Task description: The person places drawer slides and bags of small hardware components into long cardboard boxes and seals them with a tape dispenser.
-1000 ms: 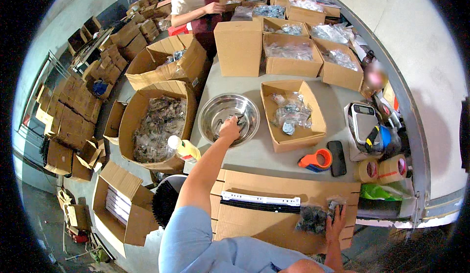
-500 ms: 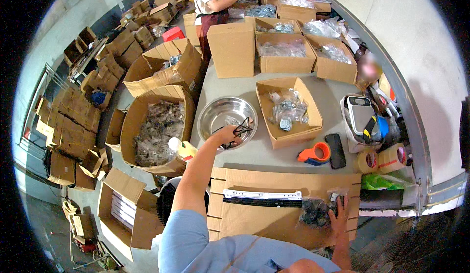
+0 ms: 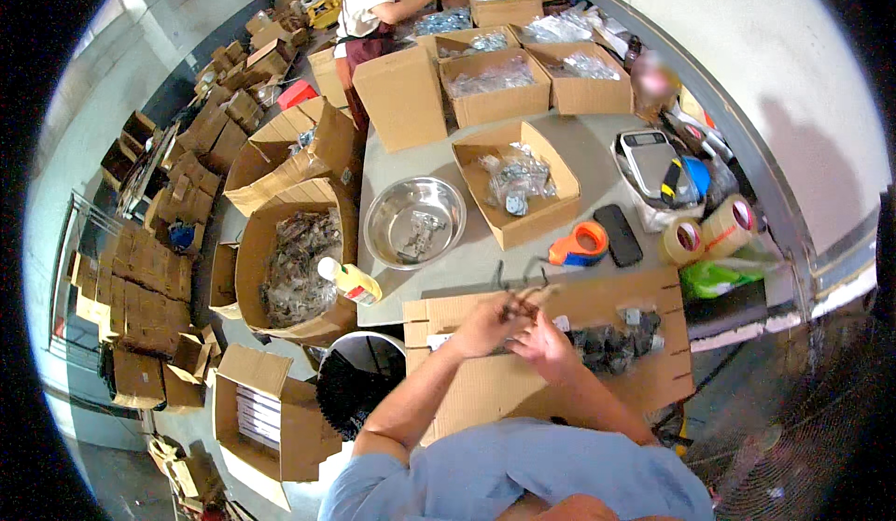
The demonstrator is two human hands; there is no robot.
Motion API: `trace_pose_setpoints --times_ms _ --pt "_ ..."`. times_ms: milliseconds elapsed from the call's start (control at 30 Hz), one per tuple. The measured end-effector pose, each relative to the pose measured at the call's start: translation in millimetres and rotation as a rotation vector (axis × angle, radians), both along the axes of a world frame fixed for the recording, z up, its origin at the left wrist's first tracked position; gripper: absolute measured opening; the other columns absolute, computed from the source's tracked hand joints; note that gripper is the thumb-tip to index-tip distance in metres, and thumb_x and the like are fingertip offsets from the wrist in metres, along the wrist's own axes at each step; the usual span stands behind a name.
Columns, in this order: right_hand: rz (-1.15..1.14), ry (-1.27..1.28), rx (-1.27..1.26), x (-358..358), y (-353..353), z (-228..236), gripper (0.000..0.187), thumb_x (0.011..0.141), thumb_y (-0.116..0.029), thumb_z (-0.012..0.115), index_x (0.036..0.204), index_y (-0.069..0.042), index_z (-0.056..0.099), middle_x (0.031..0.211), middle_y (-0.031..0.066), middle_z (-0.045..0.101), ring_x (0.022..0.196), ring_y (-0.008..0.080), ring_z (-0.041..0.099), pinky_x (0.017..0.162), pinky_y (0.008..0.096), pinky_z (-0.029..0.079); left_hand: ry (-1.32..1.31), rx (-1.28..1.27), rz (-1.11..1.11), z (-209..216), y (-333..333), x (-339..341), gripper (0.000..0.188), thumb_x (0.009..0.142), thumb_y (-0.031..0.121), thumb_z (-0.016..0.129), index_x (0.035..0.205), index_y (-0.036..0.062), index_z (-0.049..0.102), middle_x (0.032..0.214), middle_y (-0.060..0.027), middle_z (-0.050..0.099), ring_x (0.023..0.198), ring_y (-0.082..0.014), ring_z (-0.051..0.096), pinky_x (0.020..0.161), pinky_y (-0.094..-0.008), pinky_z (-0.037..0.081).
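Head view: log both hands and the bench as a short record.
Left hand: holds thin dark pieces
Right hand: meets the left; its own grip unclear
Under hands: cardboard sheet with dark bagged parts
Steel bowl: clear packets inside
Right of bowl: open carton of bagged parts
Further right: orange tape dispenser, white scale
Far end: person in pale top

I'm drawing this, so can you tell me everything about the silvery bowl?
The silvery bowl is wide, round, shiny and looks like metal. It sits upright on the grey tabletop, left of a cardboard box. Small pieces, too blurry to name, lie inside. The left hand and right hand don't touch it.
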State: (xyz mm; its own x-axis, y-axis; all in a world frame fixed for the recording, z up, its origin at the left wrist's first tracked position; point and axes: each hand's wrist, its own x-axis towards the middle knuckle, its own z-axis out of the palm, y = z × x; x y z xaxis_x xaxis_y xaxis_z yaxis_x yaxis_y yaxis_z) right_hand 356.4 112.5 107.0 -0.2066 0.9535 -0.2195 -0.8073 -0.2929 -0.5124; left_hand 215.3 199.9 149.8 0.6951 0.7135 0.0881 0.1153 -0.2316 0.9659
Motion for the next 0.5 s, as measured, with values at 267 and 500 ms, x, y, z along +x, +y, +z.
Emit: trace_pose_setpoints --times_ms 267,500 --pt "-0.082 0.214 -0.056 -8.7 -61.0 -19.3 0.03 0.095 -0.04 0.043 0.104 -0.015 0.057 0.102 0.0018 0.062 0.089 0.0198 0.059 0.074 0.0405 0.047 0.324 0.044 0.076 -17.7 -86.0 -1.9 0.025 0.085 0.018 0.061 0.102 0.0003 0.056 0.079 -0.0161 0.063 0.069 -0.0194 0.061 0.064 -0.0324 0.049" --pt "-0.471 0.106 -0.315 28.4 -85.7 -49.8 0.027 0.093 -0.033 0.051 0.106 -0.009 0.053 0.062 -0.0022 0.045 0.054 0.0119 0.044 0.056 0.0325 0.042 -0.116 -0.486 0.33 -2.1 -105.0 -11.2 0.014 0.086 0.001 0.041 0.087 0.0025 0.055 0.067 -0.0021 0.054 0.065 -0.012 0.055 0.058 -0.0241 0.046"
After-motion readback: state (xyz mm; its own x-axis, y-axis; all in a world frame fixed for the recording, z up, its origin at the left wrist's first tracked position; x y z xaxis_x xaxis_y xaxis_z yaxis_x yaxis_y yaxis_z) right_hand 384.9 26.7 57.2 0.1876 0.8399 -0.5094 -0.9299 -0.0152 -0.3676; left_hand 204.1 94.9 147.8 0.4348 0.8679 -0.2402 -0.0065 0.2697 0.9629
